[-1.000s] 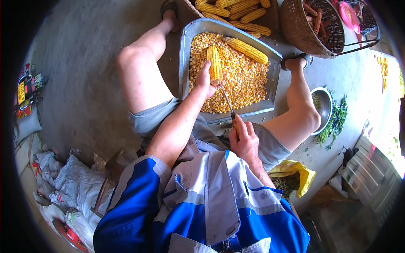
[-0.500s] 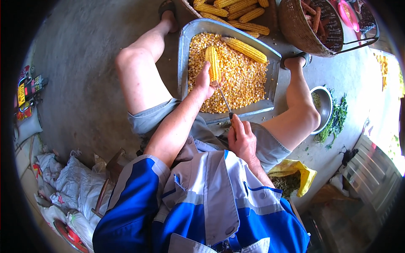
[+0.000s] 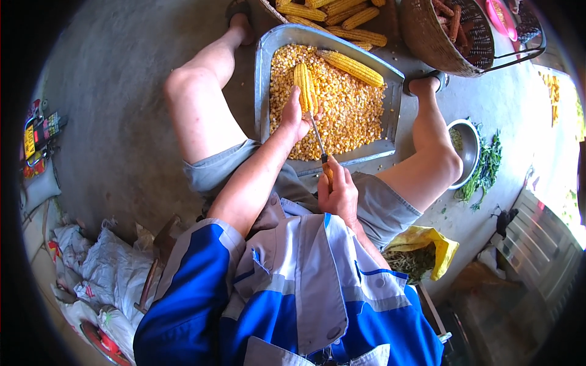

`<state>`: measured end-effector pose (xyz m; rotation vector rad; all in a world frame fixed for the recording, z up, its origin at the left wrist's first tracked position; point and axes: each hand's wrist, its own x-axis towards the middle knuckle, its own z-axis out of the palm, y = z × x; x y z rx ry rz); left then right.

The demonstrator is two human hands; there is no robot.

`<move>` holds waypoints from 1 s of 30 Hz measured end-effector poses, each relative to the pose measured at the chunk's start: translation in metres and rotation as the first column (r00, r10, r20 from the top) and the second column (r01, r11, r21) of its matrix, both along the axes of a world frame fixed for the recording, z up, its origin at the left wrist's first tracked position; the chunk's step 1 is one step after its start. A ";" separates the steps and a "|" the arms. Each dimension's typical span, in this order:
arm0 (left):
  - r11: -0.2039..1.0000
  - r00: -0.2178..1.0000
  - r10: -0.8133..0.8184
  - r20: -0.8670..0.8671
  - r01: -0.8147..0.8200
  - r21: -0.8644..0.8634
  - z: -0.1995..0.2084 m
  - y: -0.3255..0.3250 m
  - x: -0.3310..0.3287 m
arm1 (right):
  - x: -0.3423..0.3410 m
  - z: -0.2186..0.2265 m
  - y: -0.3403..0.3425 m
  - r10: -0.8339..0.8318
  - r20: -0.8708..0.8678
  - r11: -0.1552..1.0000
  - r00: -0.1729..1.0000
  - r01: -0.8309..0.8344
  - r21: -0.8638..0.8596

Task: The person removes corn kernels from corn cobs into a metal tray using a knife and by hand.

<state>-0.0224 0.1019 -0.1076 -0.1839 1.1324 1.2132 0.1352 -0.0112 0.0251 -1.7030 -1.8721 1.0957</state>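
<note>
My left hand is closed round the lower part of a yellow corn cob, held upright over a grey metal scoop-shaped tray. In my right hand is a screwdriver with a thin metal shaft and a brown-and-black handle. Its tip touches the cob's near end, next to my left fingers. Loose corn kernels fill much of the tray. Another whole corn cob lies on the kernels at the far right.
Beyond the tray is a pile of corn cobs. A wicker basket with reddish bare cobs stands far right. At the right are a metal bowl, green leaves and a yellow sack. White sacks lie at the left.
My right hand and the screwdriver have shifted slightly left, with more of the handle showing and the shaft steeper. The cob has moved slightly left; a darker groove now shows along it.
</note>
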 end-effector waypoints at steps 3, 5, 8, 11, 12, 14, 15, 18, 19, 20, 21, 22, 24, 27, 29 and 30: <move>0.999 1.000 -0.018 0.019 0.017 0.042 -0.006 -0.002 -0.006 | 0.003 0.002 0.006 0.125 0.143 0.991 0.982 -0.130 0.026; 1.000 1.000 -0.022 -0.011 0.022 0.014 -0.008 -0.001 -0.005 | 0.007 0.005 0.009 0.161 0.185 0.986 0.969 -0.166 0.009; 0.998 0.990 -0.060 -0.128 0.058 -0.023 -0.014 -0.004 -0.002 | 0.006 0.011 0.015 0.210 0.225 0.977 0.951 -0.210 -0.024; 0.996 0.988 -0.093 -0.122 0.091 -0.027 -0.018 -0.006 -0.007 | 0.001 0.010 0.017 0.239 0.238 0.970 0.941 -0.241 -0.023; 0.996 0.985 -0.088 -0.151 0.083 -0.038 -0.015 -0.007 -0.004 | -0.002 0.010 0.017 0.235 0.248 0.972 0.940 -0.231 -0.046; 0.996 0.983 -0.075 -0.168 0.064 -0.066 -0.010 -0.002 -0.003 | -0.006 0.012 0.024 0.240 0.228 0.971 0.944 -0.228 -0.076; 0.995 0.981 -0.059 -0.183 0.043 -0.090 -0.012 0.001 -0.001 | -0.010 0.015 0.026 0.233 0.233 0.972 0.944 -0.221 -0.075; 0.995 0.974 -0.088 -0.208 0.077 -0.063 -0.017 -0.002 0.001 | -0.022 0.022 0.027 0.322 0.339 0.944 0.884 -0.272 -0.186; 0.991 0.960 -0.124 -0.252 0.106 -0.083 -0.019 -0.003 0.001 | -0.025 0.019 0.026 0.316 0.340 0.946 0.886 -0.268 -0.181; 0.991 0.946 -0.122 -0.302 0.098 -0.092 -0.021 -0.001 0.001 | -0.027 0.013 0.025 0.300 0.358 0.953 0.884 -0.262 -0.152; 0.990 0.946 -0.127 -0.299 0.105 -0.089 -0.023 -0.001 0.003 | -0.028 0.007 0.023 0.285 0.376 0.959 0.882 -0.255 -0.126; 0.986 0.922 -0.154 -0.356 0.121 -0.113 -0.025 0.000 0.004 | -0.029 0.000 0.026 0.279 0.368 0.960 0.887 -0.260 -0.103; 0.977 0.858 -0.186 -0.479 0.112 -0.179 -0.046 -0.002 -0.012 | -0.038 -0.002 0.027 0.252 0.323 0.968 0.912 -0.234 -0.093; 0.948 0.838 -0.296 -0.458 0.198 -0.250 -0.020 0.002 0.014 | -0.021 -0.062 0.043 0.033 0.039 0.978 0.999 -0.040 0.203; 0.997 0.890 -0.077 -0.450 0.083 -0.007 -0.046 -0.016 0.006 | -0.036 -0.064 0.084 0.115 0.059 0.991 0.992 -0.119 0.056; 0.997 0.962 -0.050 -0.267 0.065 0.045 -0.042 -0.013 0.003 | -0.036 -0.067 0.096 0.128 0.048 0.986 0.991 -0.132 0.098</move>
